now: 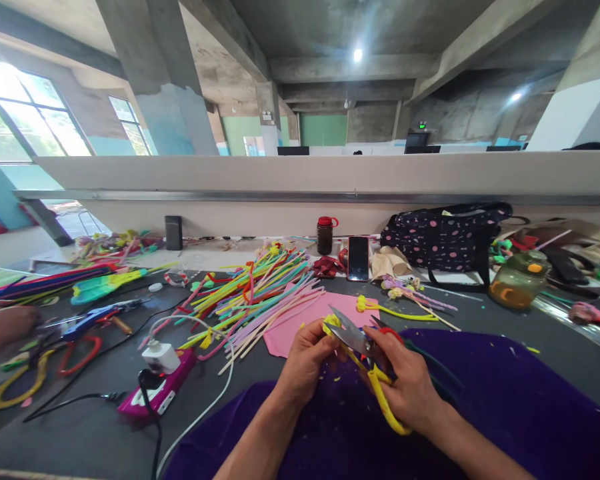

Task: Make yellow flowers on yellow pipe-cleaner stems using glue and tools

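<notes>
Head view: left hand pinching yellow fuzzy piece, far-left of right hand. Right hand grasping scissors; long axis near-right to far-left, parted blades at piece, contact unclear. Left hand nearer piece. No brand or label legible; far green sign too small to read.

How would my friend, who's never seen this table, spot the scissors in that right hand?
Find the big dark purple cloth at the bottom of the picture, then the right hand above it. The scissors are in that hand, silver blades parted beside the yellow fuzzy piece in the left hand. Being held sets their yellow handle apart from the yellow loop lying at the far left.
</notes>
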### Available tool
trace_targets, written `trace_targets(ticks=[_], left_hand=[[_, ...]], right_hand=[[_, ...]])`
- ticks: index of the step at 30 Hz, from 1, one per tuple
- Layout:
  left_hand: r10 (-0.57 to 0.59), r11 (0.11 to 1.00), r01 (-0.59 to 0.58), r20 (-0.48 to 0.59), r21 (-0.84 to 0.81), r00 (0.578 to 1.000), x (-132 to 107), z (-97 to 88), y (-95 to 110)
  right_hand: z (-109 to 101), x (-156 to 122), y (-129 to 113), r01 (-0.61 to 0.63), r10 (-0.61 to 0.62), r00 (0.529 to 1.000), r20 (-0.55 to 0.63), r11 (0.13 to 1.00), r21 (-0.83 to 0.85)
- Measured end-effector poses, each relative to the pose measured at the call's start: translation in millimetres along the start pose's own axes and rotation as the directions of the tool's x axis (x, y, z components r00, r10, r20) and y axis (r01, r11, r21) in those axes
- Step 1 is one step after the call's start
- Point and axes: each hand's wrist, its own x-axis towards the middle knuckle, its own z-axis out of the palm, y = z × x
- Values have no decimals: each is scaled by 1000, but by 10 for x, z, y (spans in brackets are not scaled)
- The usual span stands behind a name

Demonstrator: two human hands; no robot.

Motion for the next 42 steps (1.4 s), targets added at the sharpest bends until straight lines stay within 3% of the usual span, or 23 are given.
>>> trace_targets(ticks=[8, 42], left_hand=[[-11, 999, 14, -48, 51, 999, -14, 36, 20], [19, 999, -19, -18, 31, 1000, -14, 20, 11]], right_hand=[[21, -15, 28, 39, -41, 999, -23, 995, -87], [42, -23, 73, 67, -72, 997, -33, 990, -125]])
